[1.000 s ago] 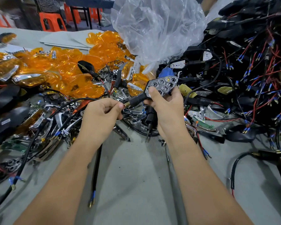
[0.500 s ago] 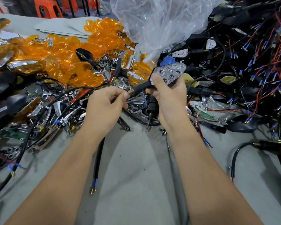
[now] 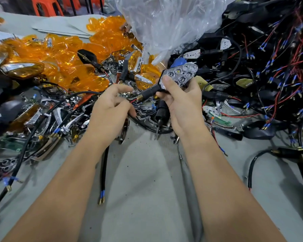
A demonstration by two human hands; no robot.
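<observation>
Two hands on one part: an LED lamp unit (image 3: 179, 74), held up above the counter (image 3: 147, 189).

Right hand (image 3: 182, 105) is clenched round the lamp unit's base, thumb across the clear lens face. It also tucks a black screwdriver (image 3: 162, 112) under its lower fingers, tip down, just below the lamp unit.

Left hand (image 3: 110, 109) is released. Its fingers are loosely curled and grip nothing I can see. It sits just left of the lamp unit's black stalk (image 3: 150, 92), near the brass threaded end where a red wire (image 3: 132, 101) comes out. A black cable (image 3: 104, 165) runs down from under that hand; can't tell if the palm traps it.

The step looks like wire handling at the stalk end. Next move: left hand pinches the wire close to the thread and pulls along the stalk axis, while the right hand holds the unit against twist.

Amber lenses (image 3: 63, 55) lie left of the lamp unit, the wire heap (image 3: 269, 67) right of it.
</observation>
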